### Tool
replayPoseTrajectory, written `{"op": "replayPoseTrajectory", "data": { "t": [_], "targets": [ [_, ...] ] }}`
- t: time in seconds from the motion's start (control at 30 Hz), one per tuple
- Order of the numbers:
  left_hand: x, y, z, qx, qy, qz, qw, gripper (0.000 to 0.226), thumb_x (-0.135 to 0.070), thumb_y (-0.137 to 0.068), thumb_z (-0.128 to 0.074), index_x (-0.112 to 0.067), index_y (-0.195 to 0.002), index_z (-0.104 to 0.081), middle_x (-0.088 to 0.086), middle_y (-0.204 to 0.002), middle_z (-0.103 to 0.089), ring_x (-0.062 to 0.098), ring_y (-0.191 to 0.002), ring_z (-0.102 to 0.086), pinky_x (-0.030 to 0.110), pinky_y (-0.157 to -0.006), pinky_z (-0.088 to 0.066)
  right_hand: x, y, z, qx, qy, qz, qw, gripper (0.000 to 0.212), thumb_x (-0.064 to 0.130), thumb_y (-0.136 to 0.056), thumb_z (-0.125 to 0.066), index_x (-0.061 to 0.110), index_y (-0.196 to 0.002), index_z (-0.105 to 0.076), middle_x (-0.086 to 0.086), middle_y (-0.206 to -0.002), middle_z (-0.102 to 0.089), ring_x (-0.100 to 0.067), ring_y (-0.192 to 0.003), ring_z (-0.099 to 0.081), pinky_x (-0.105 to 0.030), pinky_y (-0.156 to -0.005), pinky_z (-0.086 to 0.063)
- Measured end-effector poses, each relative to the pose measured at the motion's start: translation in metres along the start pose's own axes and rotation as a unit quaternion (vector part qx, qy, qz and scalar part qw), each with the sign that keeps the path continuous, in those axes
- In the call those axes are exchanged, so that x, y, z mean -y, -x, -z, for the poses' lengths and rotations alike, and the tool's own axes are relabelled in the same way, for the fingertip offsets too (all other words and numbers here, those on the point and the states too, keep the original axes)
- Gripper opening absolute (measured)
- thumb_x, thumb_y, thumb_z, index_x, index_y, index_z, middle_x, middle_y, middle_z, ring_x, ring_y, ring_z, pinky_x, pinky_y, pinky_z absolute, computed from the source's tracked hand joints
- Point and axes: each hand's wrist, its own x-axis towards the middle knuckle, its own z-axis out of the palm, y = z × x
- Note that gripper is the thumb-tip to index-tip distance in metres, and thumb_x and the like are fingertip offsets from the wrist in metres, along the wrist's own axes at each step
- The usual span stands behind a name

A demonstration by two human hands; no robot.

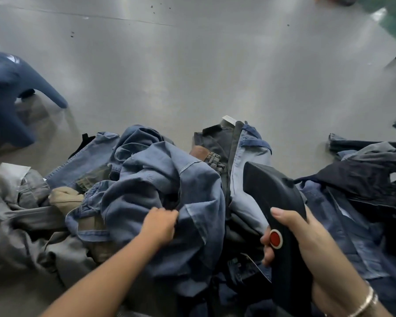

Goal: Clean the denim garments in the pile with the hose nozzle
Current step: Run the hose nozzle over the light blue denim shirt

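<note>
From the head camera I look down on a heap of soft, creased denim garments (169,193) spread across a smooth grey worktop (192,76) with a dull sheen and a few dark specks. The cloth runs from pale washed blue through mid blue to near-black navy, with grey trousers (25,207) at the left edge, a tan piece (66,197) tucked among them, and a brown leather patch (199,152) on a waistband further back. My left hand (159,227) has its grip bunched into a fold of the mid-blue garment on top of the pile, fingers curled into the fabric. My right hand (306,243) has its grip clamped round the hose nozzle (277,202), a hard, matte black plastic body with a broad wedge-shaped head held over the pale blue cloth at the middle of the heap; the thumb lies along its top, just above a round red button (275,238). A thin metal bangle (366,300) circles that wrist. At far left a blurred dark-blue piece (7,92) hangs above the worktop. Something green (393,17) shows at the top right corner.
</note>
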Motion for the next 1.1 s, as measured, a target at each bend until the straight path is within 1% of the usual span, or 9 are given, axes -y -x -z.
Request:
{"op": "replayPoseTrajectory", "data": {
  "t": [0.13, 0.33, 0.5, 0.63, 0.73, 0.83, 0.87, 0.97, 1.1],
  "targets": [
    [-0.024, 0.021, -0.015, 0.162, 0.089, -0.148, 0.972, 0.034, -0.022, -0.083, -0.046, -0.013, -0.111, -0.062, 0.014, -0.116, -0.063, 0.033, -0.103, -0.058, 0.038, -0.085, -0.047, -0.002, -0.002, -0.001, 0.012, 0.000, 0.000, 1.000, 0.040, 0.040, -0.050, -0.071, 0.023, -0.084, -0.061, -0.018, -0.060, -0.058, -0.029, -0.042, -0.052, -0.033, -0.041, -0.048],
    [0.017, -0.023, -0.005, -0.099, 0.378, 0.205, 0.898, 0.040, -0.004, -0.083, -0.049, -0.011, -0.122, -0.055, 0.016, -0.121, -0.062, 0.033, -0.113, -0.055, 0.036, -0.092, -0.044, -0.010, -0.006, -0.006, 0.023, 0.004, -0.009, 1.000, 0.020, 0.026, -0.064, -0.078, 0.033, -0.077, -0.065, -0.019, -0.059, -0.059, -0.029, -0.041, -0.052, -0.035, -0.044, -0.049],
    [0.000, -0.060, 0.003, -0.047, 0.380, 0.192, 0.904, 0.032, -0.027, -0.088, -0.055, -0.015, -0.118, -0.056, 0.014, -0.118, -0.065, 0.035, -0.110, -0.058, 0.040, -0.085, -0.048, -0.011, -0.011, -0.009, 0.019, 0.013, -0.006, 1.000, 0.031, 0.045, -0.050, -0.073, 0.035, -0.078, -0.064, -0.020, -0.059, -0.060, -0.031, -0.042, -0.054, -0.038, -0.048, -0.050],
    [0.009, -0.066, 0.049, -0.161, 0.363, 0.146, 0.906, 0.026, -0.027, -0.095, -0.048, -0.012, -0.114, -0.061, 0.019, -0.115, -0.065, 0.038, -0.106, -0.059, 0.040, -0.085, -0.046, -0.004, -0.008, -0.003, 0.011, 0.009, 0.006, 1.000, 0.020, 0.035, -0.061, -0.073, 0.036, -0.078, -0.065, -0.018, -0.058, -0.060, -0.030, -0.041, -0.054, -0.035, -0.044, -0.049],
    [0.045, -0.057, 0.139, -0.385, 0.377, 0.077, 0.839, 0.021, -0.032, -0.095, -0.052, -0.015, -0.095, -0.064, 0.013, -0.087, -0.070, 0.025, -0.082, -0.063, 0.028, -0.069, -0.041, 0.005, 0.001, 0.006, -0.010, 0.000, 0.037, 0.999, 0.031, 0.031, -0.054, -0.084, 0.034, -0.080, -0.067, -0.019, -0.058, -0.060, -0.030, -0.040, -0.054, -0.035, -0.043, -0.049],
    [0.076, -0.031, 0.202, -0.516, 0.503, 0.002, 0.693, 0.017, -0.041, -0.093, -0.052, -0.027, -0.092, -0.061, -0.007, -0.079, -0.065, 0.005, -0.074, -0.057, 0.017, -0.068, -0.041, 0.013, 0.007, 0.013, -0.033, -0.032, 0.048, 0.998, 0.054, 0.040, -0.050, -0.072, 0.015, -0.097, -0.063, -0.022, -0.058, -0.057, -0.028, -0.039, -0.053, -0.035, -0.041, -0.049],
    [0.080, -0.024, 0.204, -0.458, 0.512, 0.001, 0.726, 0.015, -0.038, -0.095, -0.051, -0.027, -0.098, -0.060, -0.005, -0.086, -0.065, 0.010, -0.080, -0.058, 0.021, -0.072, -0.042, 0.014, 0.008, 0.015, -0.038, -0.036, 0.045, 0.998, 0.062, 0.040, -0.051, -0.072, 0.007, -0.102, -0.059, -0.022, -0.058, -0.057, -0.028, -0.039, -0.052, -0.036, -0.042, -0.049],
    [0.075, -0.014, 0.185, -0.163, 0.241, 0.068, 0.954, 0.026, -0.024, -0.097, -0.049, -0.012, -0.118, -0.058, 0.014, -0.117, -0.065, 0.029, -0.104, -0.059, 0.033, -0.085, -0.044, 0.016, 0.011, 0.014, -0.040, -0.039, 0.033, 0.998, 0.070, 0.041, -0.050, -0.073, 0.004, -0.106, -0.055, -0.019, -0.061, -0.057, -0.027, -0.041, -0.052, -0.036, -0.043, -0.050],
    [0.070, -0.006, 0.268, -0.394, 0.307, 0.017, 0.866, 0.028, -0.037, -0.090, -0.052, -0.012, -0.080, -0.062, 0.009, -0.073, -0.062, 0.016, -0.072, -0.057, 0.027, -0.063, -0.034, 0.016, 0.013, 0.009, -0.031, -0.038, 0.036, 0.998, 0.059, 0.039, -0.047, -0.072, 0.016, -0.100, -0.059, -0.020, -0.056, -0.055, -0.029, -0.039, -0.050, -0.033, -0.040, -0.047]
  ]
}}
